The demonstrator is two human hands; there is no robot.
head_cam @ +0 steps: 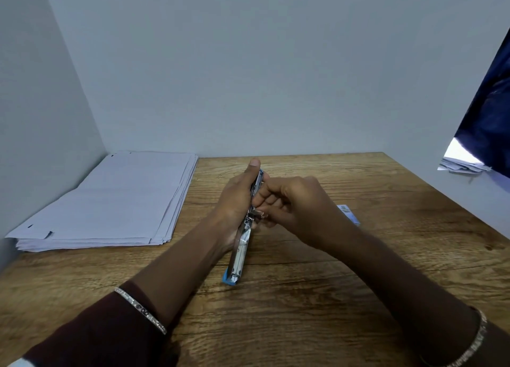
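Note:
A blue and chrome stapler (239,252), swung open, stands on edge on the wooden table (303,297), its near end touching the wood. My left hand (237,201) grips the stapler's far half from the left, thumb pointing up at its far end. My right hand (298,203) reaches in from the right with curled fingers, its fingertips pinching a small metal part at the stapler's hinge. What the fingertips hold is too small to name.
A thick stack of white paper sheets (110,201) lies at the table's left, against the white walls. A small blue box (349,213) lies behind my right wrist. More papers (459,162) and dark blue cloth (488,112) sit at the far right.

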